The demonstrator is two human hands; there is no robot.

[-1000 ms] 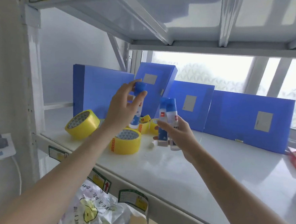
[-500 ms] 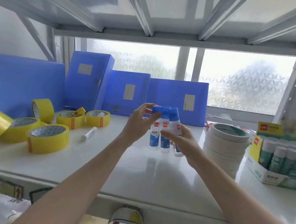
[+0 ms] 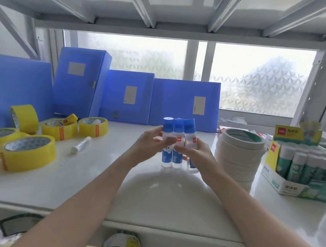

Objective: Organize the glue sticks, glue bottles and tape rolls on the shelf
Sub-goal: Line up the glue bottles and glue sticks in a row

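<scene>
Three blue-capped glue bottles (image 3: 178, 132) are held upright in a tight row just above the white shelf (image 3: 153, 196), near its middle. My left hand (image 3: 149, 143) grips them from the left and my right hand (image 3: 196, 154) from the right. Several yellow tape rolls (image 3: 27, 150) lie scattered on the shelf's left side. A stack of white tape rolls (image 3: 239, 157) stands right of my hands. A display box of green glue sticks (image 3: 301, 167) sits at the far right. One loose white glue stick (image 3: 80, 145) lies on its side between the yellow rolls and my hands.
Blue file boxes (image 3: 127, 97) lean in a row along the back of the shelf, in front of a frosted window. The upper shelf's metal underside runs overhead. Label tags and a plastic bag show on the shelf level below the front edge.
My left hand brought its bottle over to the two in my right hand, and both hands now hold all three together. The view swung right from the yellow tape rolls.
</scene>
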